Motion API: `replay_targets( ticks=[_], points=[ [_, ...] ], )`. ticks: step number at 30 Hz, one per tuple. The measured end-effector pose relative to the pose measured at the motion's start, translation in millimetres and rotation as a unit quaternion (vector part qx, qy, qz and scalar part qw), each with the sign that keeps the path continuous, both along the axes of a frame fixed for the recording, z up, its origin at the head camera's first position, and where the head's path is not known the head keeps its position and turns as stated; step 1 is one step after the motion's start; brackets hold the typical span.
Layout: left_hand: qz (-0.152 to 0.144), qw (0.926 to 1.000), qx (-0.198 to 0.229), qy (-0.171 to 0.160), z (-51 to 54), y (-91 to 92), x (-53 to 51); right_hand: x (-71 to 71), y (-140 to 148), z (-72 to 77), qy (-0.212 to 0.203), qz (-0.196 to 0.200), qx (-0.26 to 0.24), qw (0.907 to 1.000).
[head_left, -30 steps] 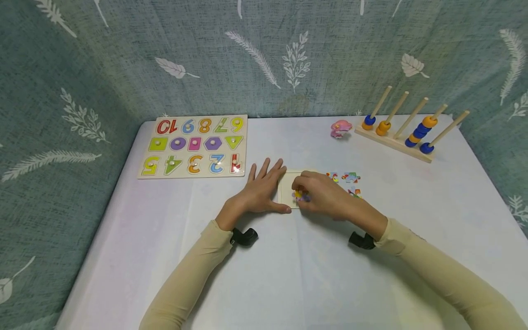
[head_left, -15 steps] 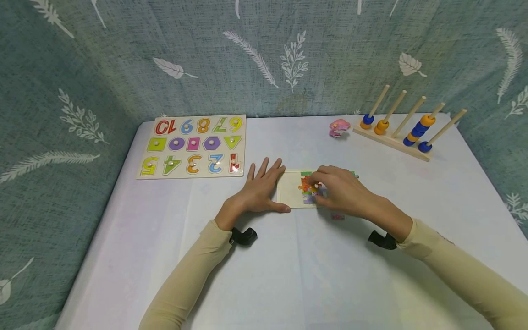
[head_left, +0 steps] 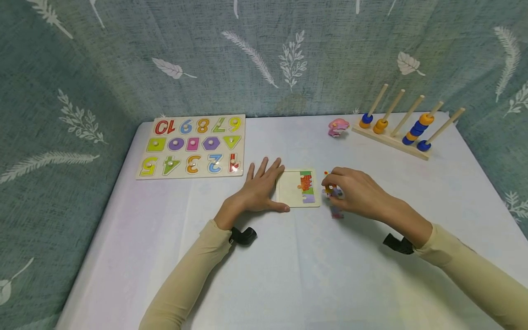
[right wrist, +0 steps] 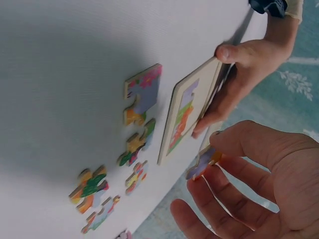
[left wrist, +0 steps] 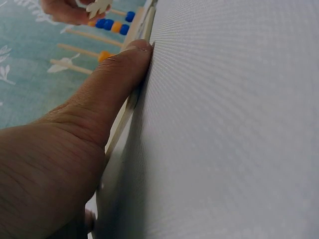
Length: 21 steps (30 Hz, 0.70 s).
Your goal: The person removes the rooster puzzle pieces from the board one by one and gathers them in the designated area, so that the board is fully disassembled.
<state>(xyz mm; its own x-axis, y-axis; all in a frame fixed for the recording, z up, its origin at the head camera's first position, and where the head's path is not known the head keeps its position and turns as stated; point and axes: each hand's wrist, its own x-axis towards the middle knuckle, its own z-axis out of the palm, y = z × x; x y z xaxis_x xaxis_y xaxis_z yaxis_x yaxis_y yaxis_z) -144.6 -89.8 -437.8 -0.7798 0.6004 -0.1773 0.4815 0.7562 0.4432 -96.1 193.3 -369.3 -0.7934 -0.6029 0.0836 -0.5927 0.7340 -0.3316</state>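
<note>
A small wooden puzzle tray [head_left: 288, 189] lies on the table, with puzzle pieces [head_left: 306, 185] fitted along its right side. My left hand [head_left: 260, 190] rests at the tray's left edge, fingers spread and straight; up close in the left wrist view, the thumb [left wrist: 107, 87] lies along the tray's rim. Just right of the tray, my right hand [head_left: 363, 192] pinches a purple and yellow puzzle piece [right wrist: 203, 162] between thumb and fingertips, raised off the table. Several loose pieces, among them a pink-flowered one [right wrist: 144, 92], lie beside the tray, partly hidden by that hand in the head view.
A number and shape peg board [head_left: 191, 146] lies at the back left. Toward the back right stand a pink toy figure [head_left: 338, 127] and a wooden bead abacus [head_left: 389, 137] with upright pegs. A patterned curtain [head_left: 264, 59] hangs behind the table.
My right hand has moved right, from over the tray to beside it, still pinching the puzzle piece. The fitted pieces in the tray have come into view. My left hand stays put.
</note>
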Motion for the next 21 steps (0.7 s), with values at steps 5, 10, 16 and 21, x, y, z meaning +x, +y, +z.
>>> replay_targets(
  ticks=[5, 10, 16, 21],
  points=[
    [0.0, 1.0, -0.001, 0.002, -0.4, 0.6, 0.3, 3.8, 9, -1.3, 0.01, 0.001, -0.005, 0.9999],
    [0.0, 1.0, -0.001, 0.004, -0.3, 0.6, 0.1, 6.8, 17, -1.6, 0.02, 0.001, -0.016, 0.9997],
    [0.0, 1.0, -0.001, 0.003, -0.4, 0.4, -0.2, 9.4, 27, -3.9, 0.023, -0.003, -0.024, 0.9994],
    [-0.001, 1.0, 0.003, -0.001, -0.4, 0.2, -0.4, 12.6, 33, -6.2, 0.026, -0.006, -0.027, 0.9993]
  ],
)
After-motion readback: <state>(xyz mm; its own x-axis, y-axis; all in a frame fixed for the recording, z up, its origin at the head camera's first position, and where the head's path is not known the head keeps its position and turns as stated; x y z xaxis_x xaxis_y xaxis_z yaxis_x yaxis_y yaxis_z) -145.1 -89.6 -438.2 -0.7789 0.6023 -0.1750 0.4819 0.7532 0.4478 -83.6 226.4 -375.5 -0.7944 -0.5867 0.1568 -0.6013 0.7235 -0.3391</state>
